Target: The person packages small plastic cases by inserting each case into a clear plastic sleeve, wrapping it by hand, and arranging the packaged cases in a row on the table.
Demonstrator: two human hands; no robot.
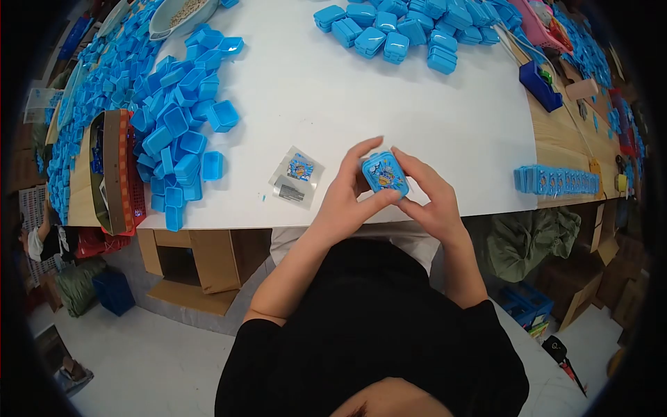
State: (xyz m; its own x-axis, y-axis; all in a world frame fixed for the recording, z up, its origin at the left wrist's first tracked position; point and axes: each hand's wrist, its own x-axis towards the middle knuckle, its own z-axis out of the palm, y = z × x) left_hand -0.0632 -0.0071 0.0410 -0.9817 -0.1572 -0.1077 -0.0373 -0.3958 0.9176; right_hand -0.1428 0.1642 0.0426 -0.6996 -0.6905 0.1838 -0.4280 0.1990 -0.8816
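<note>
Pinching from both sides, the left hand and right hand grip a blue box at frame centre, over the table edge. A packet lies just left.

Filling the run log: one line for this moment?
left hand + right hand: holding blue box | sticker packet: on table

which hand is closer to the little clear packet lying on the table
Left. The left hand is just right of the clear packet, holding the blue box; the right hand is beyond the box, farther away.
</note>
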